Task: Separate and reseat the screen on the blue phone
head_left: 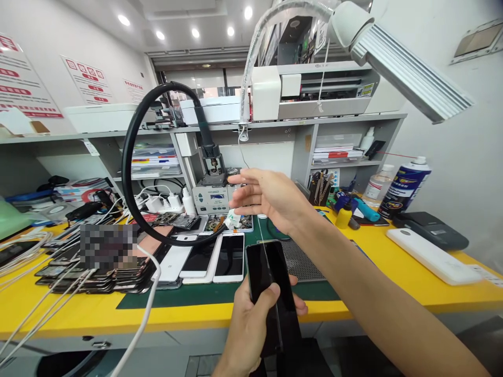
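A smartphone (277,264) with a dark, glossy screen is gripped along its sides by my left hand (249,319). The thumb lies across the glass, and fingertips show at the far edge. My right hand (271,196) is raised above the phone and apart from it, its fingers stretched out with nothing visible in them. Behind the fingers is a grey hot-air station (212,199), partly covered by the hand. Several white-framed phones (230,256) lie on the green mat (176,298) to the left of my left hand.
Stacked phone parts (66,280) and white cables (147,309) crowd the left side. A black hose (128,157) loops over the phones. On the right are a spray can (404,186), a white power bank-like slab (432,256) and tweezers (322,188). A lamp (412,68) hangs overhead.
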`<state>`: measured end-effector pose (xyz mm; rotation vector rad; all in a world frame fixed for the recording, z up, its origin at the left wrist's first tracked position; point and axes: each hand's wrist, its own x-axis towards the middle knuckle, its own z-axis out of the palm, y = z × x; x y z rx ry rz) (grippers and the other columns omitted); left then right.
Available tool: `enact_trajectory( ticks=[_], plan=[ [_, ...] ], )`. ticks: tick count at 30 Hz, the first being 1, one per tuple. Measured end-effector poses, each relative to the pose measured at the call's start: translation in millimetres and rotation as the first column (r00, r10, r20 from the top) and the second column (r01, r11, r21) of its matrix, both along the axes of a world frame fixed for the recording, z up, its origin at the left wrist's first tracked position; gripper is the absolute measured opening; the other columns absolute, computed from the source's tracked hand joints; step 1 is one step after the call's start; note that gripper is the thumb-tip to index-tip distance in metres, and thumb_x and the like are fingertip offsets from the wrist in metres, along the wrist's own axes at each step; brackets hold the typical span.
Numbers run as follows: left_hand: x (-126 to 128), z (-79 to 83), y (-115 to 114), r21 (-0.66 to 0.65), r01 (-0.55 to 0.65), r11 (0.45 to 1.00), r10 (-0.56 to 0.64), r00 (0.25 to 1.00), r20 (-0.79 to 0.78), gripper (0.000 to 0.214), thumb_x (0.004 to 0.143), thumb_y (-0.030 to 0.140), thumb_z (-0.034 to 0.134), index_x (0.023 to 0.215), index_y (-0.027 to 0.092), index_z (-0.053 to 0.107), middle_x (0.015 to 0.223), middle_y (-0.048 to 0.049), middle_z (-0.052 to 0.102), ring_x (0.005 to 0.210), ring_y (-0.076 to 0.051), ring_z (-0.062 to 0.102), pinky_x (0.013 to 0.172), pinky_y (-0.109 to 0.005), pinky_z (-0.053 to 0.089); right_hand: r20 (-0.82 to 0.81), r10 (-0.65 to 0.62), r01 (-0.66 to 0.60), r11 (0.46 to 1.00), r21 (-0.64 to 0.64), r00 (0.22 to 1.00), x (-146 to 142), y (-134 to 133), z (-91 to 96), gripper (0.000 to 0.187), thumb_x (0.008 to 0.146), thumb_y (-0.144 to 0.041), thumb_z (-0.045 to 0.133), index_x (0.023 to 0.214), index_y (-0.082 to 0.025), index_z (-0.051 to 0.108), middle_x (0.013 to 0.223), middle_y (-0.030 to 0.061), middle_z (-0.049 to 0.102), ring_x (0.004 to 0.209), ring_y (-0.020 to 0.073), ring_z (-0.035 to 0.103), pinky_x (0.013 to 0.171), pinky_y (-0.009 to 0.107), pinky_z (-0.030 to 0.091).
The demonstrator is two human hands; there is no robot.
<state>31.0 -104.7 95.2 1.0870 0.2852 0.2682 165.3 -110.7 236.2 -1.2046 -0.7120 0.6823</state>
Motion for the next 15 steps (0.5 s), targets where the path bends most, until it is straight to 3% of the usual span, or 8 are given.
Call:
enact_trajectory(
  ticks=[9, 15],
  plan=[
    [-0.3, 4.0, 4.7, 0.047, -0.117, 0.992, 0.12, 0.989, -0.082, 0.048, 0.081, 0.054, 0.068, 0.094, 0.007, 0.071, 0.076, -0.0166, 0.076, 0.069, -0.026, 0.071, 0.053, -0.028, 0.052, -0.07, 0.079, -0.081, 0.997, -0.019, 0.994, 3.8, -0.8, -1.0, 0.021, 0.091, -0.031, 0.058, 0.094, -0.015, 0.07, 0.074, 0.0053, 0.07, 0.073, 0.0235, 0.072, 0.074, 0.045, 0.063],
    [4.5, 5.4, 14.0, 0.144, -0.16, 0.977, 0.173, 0.982, -0.078, 0.044, 0.08, 0.055, 0.069, 0.073, 0.012, 0.067, 0.061, -0.0087, 0.07, 0.055, -0.022, 0.066, 0.05, -0.026, 0.049, -0.081, 0.077, -0.077, 0.997, 0.004, 0.994, -0.1, -6.9, -0.6, 0.022, 0.092, -0.029, 0.056, 0.1, -0.013, 0.069, 0.074, 0.0056, 0.07, 0.076, 0.0247, 0.073, 0.075, 0.044, 0.062]
  ],
)
